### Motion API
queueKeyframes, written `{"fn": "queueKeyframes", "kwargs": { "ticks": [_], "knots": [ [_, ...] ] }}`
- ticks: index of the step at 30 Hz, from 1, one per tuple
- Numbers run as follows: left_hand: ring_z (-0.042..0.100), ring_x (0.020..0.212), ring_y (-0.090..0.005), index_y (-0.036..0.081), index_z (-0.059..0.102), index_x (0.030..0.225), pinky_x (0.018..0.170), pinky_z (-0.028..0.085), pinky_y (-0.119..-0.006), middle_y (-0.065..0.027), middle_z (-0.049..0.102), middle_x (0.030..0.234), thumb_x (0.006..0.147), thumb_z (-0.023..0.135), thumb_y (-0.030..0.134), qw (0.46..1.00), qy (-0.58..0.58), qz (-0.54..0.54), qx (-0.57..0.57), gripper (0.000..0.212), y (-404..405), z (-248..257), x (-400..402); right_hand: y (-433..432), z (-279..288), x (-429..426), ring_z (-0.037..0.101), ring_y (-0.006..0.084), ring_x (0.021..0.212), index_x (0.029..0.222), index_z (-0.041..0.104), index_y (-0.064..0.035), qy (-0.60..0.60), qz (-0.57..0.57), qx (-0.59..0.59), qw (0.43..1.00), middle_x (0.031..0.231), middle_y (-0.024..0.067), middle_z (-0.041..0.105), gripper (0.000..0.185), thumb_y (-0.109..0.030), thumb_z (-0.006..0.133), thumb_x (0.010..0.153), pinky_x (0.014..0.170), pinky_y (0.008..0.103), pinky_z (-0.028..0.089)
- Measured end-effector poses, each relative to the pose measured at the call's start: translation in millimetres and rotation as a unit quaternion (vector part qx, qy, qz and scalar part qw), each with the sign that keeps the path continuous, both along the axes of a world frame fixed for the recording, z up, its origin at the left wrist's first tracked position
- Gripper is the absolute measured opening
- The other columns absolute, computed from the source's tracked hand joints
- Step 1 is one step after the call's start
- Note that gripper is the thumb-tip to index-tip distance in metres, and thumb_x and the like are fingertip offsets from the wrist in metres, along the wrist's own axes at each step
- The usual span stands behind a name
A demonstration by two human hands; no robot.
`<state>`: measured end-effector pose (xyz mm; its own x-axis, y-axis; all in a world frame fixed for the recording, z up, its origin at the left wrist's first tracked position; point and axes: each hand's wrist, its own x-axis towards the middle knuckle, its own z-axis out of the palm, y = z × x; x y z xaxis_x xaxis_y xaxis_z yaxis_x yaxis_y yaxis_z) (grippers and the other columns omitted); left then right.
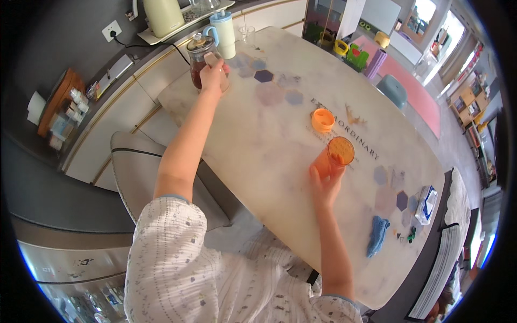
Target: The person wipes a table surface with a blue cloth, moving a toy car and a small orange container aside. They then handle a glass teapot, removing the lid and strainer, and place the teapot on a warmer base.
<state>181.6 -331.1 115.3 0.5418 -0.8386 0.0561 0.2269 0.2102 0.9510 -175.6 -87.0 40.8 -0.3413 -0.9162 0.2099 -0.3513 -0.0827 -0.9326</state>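
Note:
My left hand is closed around the handle of a glass pitcher with dark reddish liquid inside and a lid with a clear knob. The pitcher is at the far left end of the marble-patterned table. In my right hand is an orange translucent cup, its open mouth facing up. An orange ring-shaped lid lies on the table just beyond the cup. Behind the pitcher stands a pale tumbler with a blue handle and a straw.
A clear drinking glass stands by the tumbler. Toward the right end are a blue cloth, a tissue pack and a small green object. A grey chair is at the left edge. A pale green kettle sits on the counter.

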Motion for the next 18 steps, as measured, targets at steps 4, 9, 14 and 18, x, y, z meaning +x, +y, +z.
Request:
{"fn": "queueKeyframes", "kwargs": {
  "ticks": [4,9,14,18],
  "knots": [
    [0.063,0.068,-0.0156,0.000,0.063,0.091,0.063,0.053,-0.030,-0.0059,0.065,0.078,0.087,0.071,0.017,1.000,-0.013,-0.011,0.013,0.019,2,-1,21,-2,-1,-3,0.054,0.0284,0.125,0.147,0.033,-0.0075,0.012,-0.012,0.048,0.999,0.137,0.0141,0.054,0.079,-0.016,0.076,0.082,0.103,0.0418,0.044],
    [0.067,0.072,-0.0186,-0.004,0.067,0.090,0.064,0.054,-0.032,-0.0098,0.069,0.080,0.079,0.081,0.031,0.979,-0.120,0.133,0.095,0.039,7,9,32,-4,-11,-5,0.058,0.0305,0.121,0.145,0.034,-0.0067,0.006,-0.016,0.014,1.000,0.134,0.0154,0.056,0.078,-0.019,0.078,0.081,0.100,0.0413,0.047],
    [0.063,0.070,-0.0220,-0.005,0.066,0.085,0.062,0.050,-0.034,-0.0140,0.069,0.083,0.070,0.086,0.053,0.951,-0.174,0.247,0.061,0.063,-2,-5,46,-7,-20,-11,0.063,0.0323,0.115,0.142,0.035,-0.0077,0.016,0.004,0.006,1.000,0.128,0.0159,0.061,0.077,-0.022,0.080,0.080,0.094,0.0400,0.051],
    [0.071,0.080,-0.0302,-0.012,0.069,0.094,0.068,0.056,-0.041,-0.0217,0.073,0.094,0.070,0.084,0.057,0.943,-0.175,0.275,0.066,0.075,-1,-9,58,-5,-5,-7,0.062,0.0327,0.116,0.142,0.037,-0.0102,-0.009,0.000,0.063,0.998,0.130,0.0150,0.060,0.077,-0.023,0.080,0.080,0.094,0.0410,0.052]
  ]
}}
